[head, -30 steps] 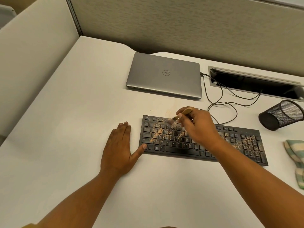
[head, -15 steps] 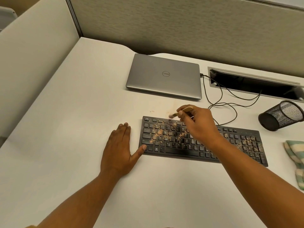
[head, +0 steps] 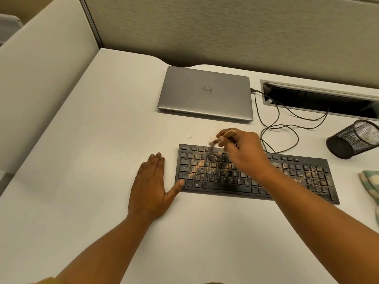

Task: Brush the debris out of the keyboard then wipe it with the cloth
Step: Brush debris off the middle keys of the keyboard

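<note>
A black keyboard (head: pixel 225 187) lies on the white desk (head: pixel 92 140), a little to the right of the middle, with its long side running from left to right. Tan debris (head: pixel 198 163) is scattered over the keys on its left half, and more of it lies on the number keys at the right end. The right hand (head: pixel 244 154) is over the far part of the keyboard; its fingers are curled around a small brush (head: pixel 228 133) with a light wooden handle. The bristle end points to the left and is at the far edge of the keyboard, but it is blurred, so I cannot tell if it touches the keys. A few crumbs (head: pixel 191 137) lie on the desk just beyond this edge. The left hand (head: pixel 150 187) lies flat on the desk beside the left end of the keyboard, fingers straight and together, and the thumb is spread out and touches the near left corner. The striped cloth (head: pixel 371 183) lies at the right border, near the right end of the keyboard, partly out of view. On the far side there is a closed grey laptop (head: pixel 207 93), a thin dark cable (head: pixel 279 124) and a black mesh cup (head: pixel 354 139) lying on its side.
</note>
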A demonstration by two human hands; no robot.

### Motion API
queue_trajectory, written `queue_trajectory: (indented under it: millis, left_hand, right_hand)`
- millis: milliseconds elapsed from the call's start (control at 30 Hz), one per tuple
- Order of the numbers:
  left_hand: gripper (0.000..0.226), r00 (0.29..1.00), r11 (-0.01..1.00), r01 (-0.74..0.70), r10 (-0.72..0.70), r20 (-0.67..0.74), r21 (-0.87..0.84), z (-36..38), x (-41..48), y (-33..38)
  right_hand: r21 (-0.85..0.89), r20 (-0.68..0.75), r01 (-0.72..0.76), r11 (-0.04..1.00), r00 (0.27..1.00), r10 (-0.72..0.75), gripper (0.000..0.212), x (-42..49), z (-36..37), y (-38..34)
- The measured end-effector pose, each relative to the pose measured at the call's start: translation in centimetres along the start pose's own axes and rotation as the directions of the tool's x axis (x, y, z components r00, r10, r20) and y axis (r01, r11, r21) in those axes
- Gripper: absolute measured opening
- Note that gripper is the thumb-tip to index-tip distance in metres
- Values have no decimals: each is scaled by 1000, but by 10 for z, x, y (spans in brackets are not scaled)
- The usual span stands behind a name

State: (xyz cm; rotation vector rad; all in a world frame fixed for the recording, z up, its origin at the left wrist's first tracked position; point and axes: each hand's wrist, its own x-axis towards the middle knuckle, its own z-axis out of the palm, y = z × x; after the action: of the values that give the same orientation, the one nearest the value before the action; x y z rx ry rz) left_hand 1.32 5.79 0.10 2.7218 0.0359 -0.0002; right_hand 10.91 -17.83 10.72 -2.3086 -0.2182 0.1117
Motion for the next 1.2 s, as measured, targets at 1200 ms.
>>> queue_trajectory:
  millis: [1200]
  left_hand:
    - [113,1000,998,8,-7,-13,67,-1,2,4]
  right_hand:
    - [69,99,39,997,994,-45,15,4,30,-3]
